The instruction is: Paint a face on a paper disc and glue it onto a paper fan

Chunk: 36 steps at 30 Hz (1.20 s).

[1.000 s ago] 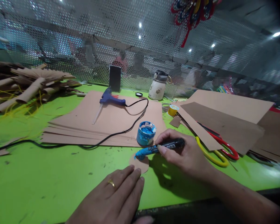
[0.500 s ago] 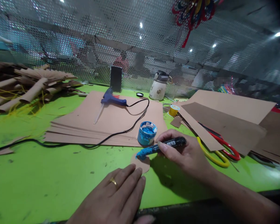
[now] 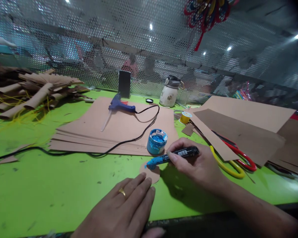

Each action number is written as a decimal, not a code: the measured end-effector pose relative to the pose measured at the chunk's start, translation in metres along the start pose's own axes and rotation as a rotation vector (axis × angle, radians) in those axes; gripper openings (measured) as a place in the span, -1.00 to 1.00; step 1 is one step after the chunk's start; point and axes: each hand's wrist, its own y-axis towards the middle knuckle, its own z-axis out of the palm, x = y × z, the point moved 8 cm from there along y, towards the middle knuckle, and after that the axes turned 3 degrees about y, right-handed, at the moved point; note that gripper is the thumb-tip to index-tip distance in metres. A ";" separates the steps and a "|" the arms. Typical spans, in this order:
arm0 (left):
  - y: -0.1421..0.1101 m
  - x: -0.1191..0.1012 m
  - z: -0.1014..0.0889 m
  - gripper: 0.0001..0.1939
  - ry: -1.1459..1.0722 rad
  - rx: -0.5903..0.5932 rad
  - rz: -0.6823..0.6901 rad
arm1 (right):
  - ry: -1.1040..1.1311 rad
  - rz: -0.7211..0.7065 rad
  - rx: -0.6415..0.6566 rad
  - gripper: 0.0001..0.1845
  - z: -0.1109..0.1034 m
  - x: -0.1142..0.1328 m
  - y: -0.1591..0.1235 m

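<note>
Between the thumb and fingers of my right hand [image 3: 193, 165] is a black marker [image 3: 185, 152], tilted, its front end coated in blue paint. That painted end rests over a small round piece of brown paper [image 3: 149, 178], where a little blue shows. My left hand [image 3: 124, 205], with a ring on one finger, lies flat with its fingertips on the paper's near left edge. Just behind the marker stands an uncapped glass jar of blue paint [image 3: 156, 147], smeared round its rim.
Behind the jar, a blue glue gun [image 3: 120, 105] lies on stacked brown paper [image 3: 89, 125], its black cord running left. Scissors [image 3: 228, 165] and a yellow thread spool [image 3: 185, 118] are at right. Paper rolls [image 3: 37, 96] pile at left. A bottle [image 3: 169, 92] and phone [image 3: 124, 84] stand at back.
The marker's painted tip has shifted slightly right on the round paper, and a small blue mark shows to its left. My left hand stays in place. The view has shifted a little.
</note>
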 end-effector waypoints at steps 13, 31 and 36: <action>0.001 -0.001 0.000 -0.62 0.010 -0.030 -0.002 | -0.007 0.008 0.042 -0.94 0.005 -0.004 -0.001; -0.002 -0.002 0.001 -0.59 0.005 -0.033 -0.003 | 0.004 0.010 0.059 -0.95 0.008 -0.004 -0.002; -0.002 -0.001 0.001 -0.59 -0.001 -0.013 0.001 | 0.015 0.021 0.080 -0.97 0.011 -0.005 -0.003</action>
